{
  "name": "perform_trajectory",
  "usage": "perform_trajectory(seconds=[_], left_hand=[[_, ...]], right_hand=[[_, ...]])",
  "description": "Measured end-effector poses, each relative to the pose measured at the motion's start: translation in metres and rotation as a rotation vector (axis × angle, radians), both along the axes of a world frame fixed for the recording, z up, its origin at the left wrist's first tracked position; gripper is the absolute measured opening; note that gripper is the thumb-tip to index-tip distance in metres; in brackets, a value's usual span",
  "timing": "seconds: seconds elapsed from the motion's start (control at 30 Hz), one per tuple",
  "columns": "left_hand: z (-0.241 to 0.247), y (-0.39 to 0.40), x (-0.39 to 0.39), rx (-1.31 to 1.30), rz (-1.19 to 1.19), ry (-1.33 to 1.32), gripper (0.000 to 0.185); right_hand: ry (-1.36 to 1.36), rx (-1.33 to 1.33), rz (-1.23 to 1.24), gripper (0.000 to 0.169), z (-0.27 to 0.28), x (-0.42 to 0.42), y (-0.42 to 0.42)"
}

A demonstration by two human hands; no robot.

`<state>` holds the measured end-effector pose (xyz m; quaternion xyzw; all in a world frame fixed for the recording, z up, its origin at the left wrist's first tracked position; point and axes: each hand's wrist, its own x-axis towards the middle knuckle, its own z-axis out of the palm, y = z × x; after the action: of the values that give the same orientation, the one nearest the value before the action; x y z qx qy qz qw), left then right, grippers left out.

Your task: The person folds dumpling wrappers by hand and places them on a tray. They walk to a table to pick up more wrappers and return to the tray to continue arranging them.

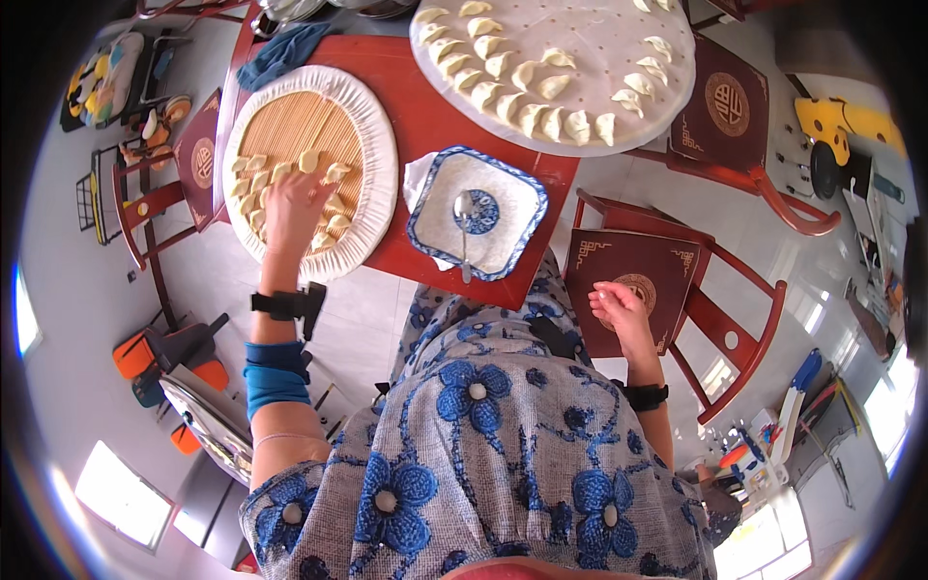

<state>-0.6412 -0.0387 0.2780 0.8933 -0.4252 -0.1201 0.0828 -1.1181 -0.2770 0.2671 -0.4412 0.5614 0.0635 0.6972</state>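
Observation:
My left hand (292,206) reaches over a round bamboo tray (290,119) with a pleated white cloth rim. Several folded dumplings (337,172) lie in its near half, around the hand. One dumpling (309,160) sits right at my fingertips, and whether they grip it is hidden. My right hand (620,310) hangs empty above a chair, its fingers loosely curled. Between the hands, a square blue-and-white dish (431,210) rests on the red table (391,264). A metal spoon (465,235) lies across it, its handle over the near rim.
A large round board with a perforated white liner (486,22) holds several dumplings (533,118) at the back. A blue cloth (283,56) lies at the table's back left. Wooden chairs stand on the right (634,254) and left (199,163).

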Motion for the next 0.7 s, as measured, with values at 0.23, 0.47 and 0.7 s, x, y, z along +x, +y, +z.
perform_trajectory(seconds=[0.23, 0.47, 0.7], left_hand=[[-0.041, 0.02, -0.001, -0.229, -0.009, -0.131, 0.026], [-0.064, 0.01, 0.017, -0.143, -0.06, 0.002, 0.015], [-0.074, 0.005, 0.027, -0.088, -0.019, 0.061, 0.013]], right_hand=[[-0.05, -0.025, 0.106, 0.025, 0.008, 0.027, 0.025], [-0.047, 0.013, 0.07, 0.026, 0.002, 0.015, 0.041], [-0.064, -0.03, 0.002, 0.026, 0.002, -0.005, 0.03]])
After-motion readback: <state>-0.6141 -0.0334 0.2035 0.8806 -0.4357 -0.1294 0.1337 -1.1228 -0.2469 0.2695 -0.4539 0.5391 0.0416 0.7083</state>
